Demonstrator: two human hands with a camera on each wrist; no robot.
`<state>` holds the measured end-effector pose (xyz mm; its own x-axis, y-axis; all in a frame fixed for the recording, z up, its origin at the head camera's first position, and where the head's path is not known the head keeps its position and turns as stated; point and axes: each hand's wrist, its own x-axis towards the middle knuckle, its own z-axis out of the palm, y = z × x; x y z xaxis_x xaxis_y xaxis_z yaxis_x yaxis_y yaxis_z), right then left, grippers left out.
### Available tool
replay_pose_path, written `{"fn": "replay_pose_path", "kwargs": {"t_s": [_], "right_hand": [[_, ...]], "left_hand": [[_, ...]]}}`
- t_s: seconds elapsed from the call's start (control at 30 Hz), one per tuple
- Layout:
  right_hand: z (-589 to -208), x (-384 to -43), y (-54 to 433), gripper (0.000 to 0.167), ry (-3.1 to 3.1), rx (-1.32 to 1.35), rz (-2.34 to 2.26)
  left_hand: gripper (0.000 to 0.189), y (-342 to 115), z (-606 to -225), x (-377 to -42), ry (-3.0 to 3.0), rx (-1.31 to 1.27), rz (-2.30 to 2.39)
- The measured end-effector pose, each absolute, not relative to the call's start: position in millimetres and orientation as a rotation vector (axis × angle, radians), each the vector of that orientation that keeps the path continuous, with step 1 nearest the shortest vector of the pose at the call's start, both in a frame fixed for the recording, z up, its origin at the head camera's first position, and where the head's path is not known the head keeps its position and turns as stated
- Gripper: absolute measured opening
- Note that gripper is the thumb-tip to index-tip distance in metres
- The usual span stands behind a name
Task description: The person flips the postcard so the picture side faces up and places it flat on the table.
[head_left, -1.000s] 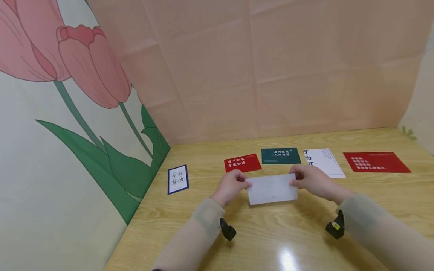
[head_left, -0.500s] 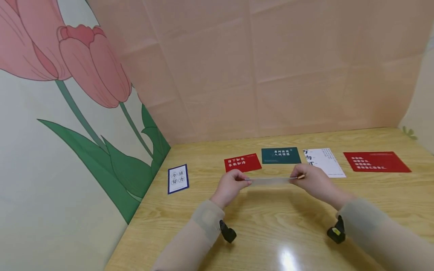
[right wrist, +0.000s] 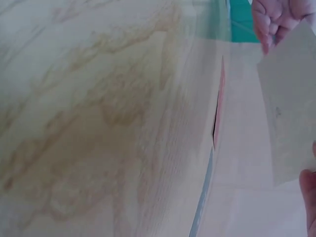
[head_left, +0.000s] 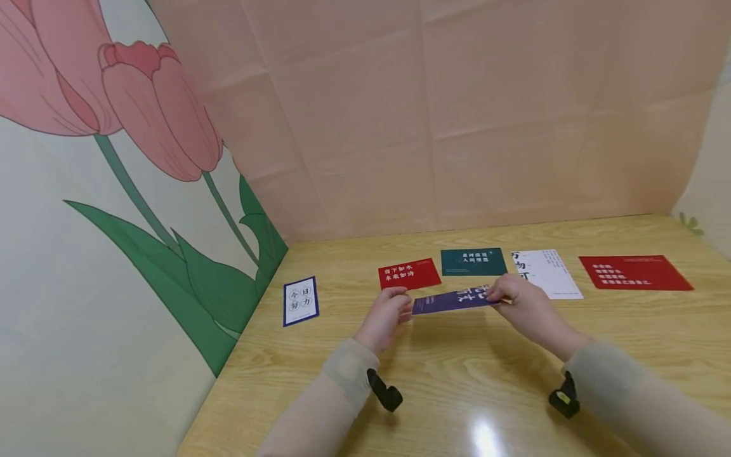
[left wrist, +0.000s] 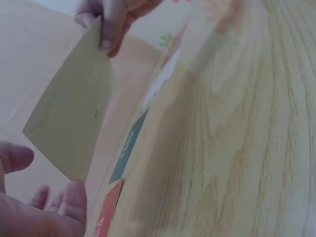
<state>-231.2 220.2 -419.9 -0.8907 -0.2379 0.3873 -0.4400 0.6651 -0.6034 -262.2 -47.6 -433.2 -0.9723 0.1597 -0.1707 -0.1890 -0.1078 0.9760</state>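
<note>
A purple card [head_left: 451,301] with white characters is held above the table, its printed face tilted up in the head view. My right hand [head_left: 522,308] pinches its right end between thumb and fingers. At the other end is my left hand [head_left: 386,317], thumb [left wrist: 17,157] and fingers [left wrist: 74,197] spread apart. The card's near corner comes close to those fingertips; whether they touch I cannot tell. Both wrist views show the plain back of the card [left wrist: 74,98].
Across the table [head_left: 445,393] lie a blue-edged white card [head_left: 301,301], a red card [head_left: 409,273], a green card [head_left: 473,261], a white card [head_left: 549,273] and a larger red card [head_left: 636,273]. A peach cloth [head_left: 428,127] hangs behind.
The held card has tipped over from its white back, through edge-on, to its purple printed face. My left thumb and fingers have come off its left end; my right hand keeps its pinch.
</note>
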Motion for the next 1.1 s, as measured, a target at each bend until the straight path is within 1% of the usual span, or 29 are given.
{"fn": "replay_pose_path", "kwargs": {"t_s": [0.1, 0.17, 0.37, 0.53, 0.67, 0.77, 0.83, 0.93, 1.0, 1.1], "right_hand": [[-423, -230, 218, 0.030, -2.541, 0.599, 0.985], [-424, -230, 217, 0.031, -2.507, 0.634, 0.944], [-427, -229, 217, 0.031, -2.453, 0.732, 0.812], [-429, -230, 220, 0.032, -2.357, 0.801, 0.645], [-425, -230, 221, 0.030, -2.446, 0.687, 0.714], [-420, -229, 220, 0.026, -2.625, 0.495, 0.995], [-417, -230, 219, 0.032, -2.721, 0.351, 1.270], [-414, -232, 218, 0.053, -2.768, 0.205, 1.659], [-413, -233, 219, 0.067, -2.763, 0.158, 1.848], [-414, -236, 222, 0.080, -2.762, 0.147, 1.975]], "left_hand": [[0.057, -48, -434, -262, 1.821, -0.091, 2.150], [0.064, -48, -435, -262, 1.773, -0.099, 2.122], [0.067, -46, -436, -263, 1.677, -0.092, 2.128], [0.072, -45, -437, -264, 1.711, -0.112, 2.147], [0.072, -45, -438, -264, 1.777, -0.117, 2.135], [0.072, -45, -439, -264, 1.815, -0.098, 2.127], [0.072, -44, -440, -263, 1.842, -0.086, 2.117], [0.072, -43, -441, -262, 1.887, -0.079, 2.093], [0.072, -42, -441, -261, 1.914, -0.087, 2.075], [0.072, -42, -443, -261, 1.947, -0.084, 2.045]]}}
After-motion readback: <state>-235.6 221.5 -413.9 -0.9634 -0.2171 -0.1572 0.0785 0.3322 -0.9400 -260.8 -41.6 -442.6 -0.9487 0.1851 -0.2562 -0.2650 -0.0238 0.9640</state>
